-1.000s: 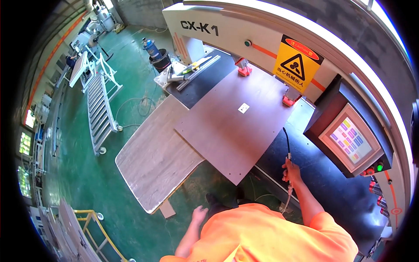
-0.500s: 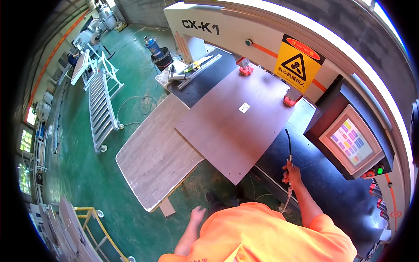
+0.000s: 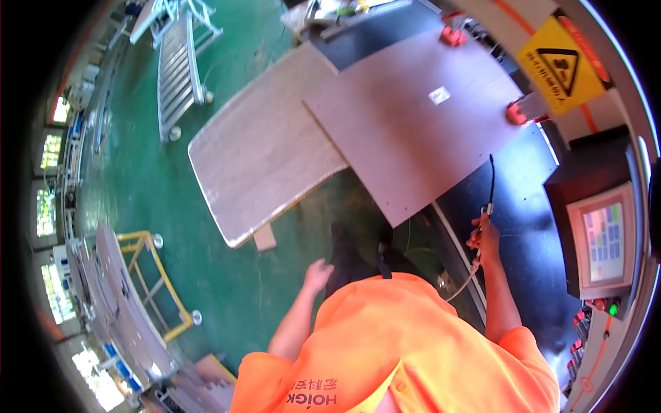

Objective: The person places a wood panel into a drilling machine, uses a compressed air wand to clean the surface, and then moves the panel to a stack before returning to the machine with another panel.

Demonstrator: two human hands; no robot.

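My right hand (image 3: 485, 237) is closed around an air blow gun (image 3: 488, 208), whose thin black nozzle points away from me, over the dark machine bed. A pale hose (image 3: 468, 283) trails from its lower end toward my body. Just beyond the nozzle lies a flat brownish-purple panel (image 3: 406, 124) with a small white label (image 3: 439, 95) and holes near its corners. Two red clamps (image 3: 515, 113) stand at the panel's far edge. My left hand (image 3: 318, 275) hangs low beside my body, its fingers loosely apart and touching nothing.
A grey-topped board (image 3: 265, 138) adjoins the panel's left side. At right stands a control screen (image 3: 606, 241) below a yellow warning sign (image 3: 561, 65). A roller conveyor (image 3: 177, 72) is far left; a yellow-framed cart (image 3: 162, 282) with panels is nearer.
The view has tipped downward and shifted, so the panel and board sit higher in the picture. My right hand keeps its hold on the blow gun; my left hand still hangs free.
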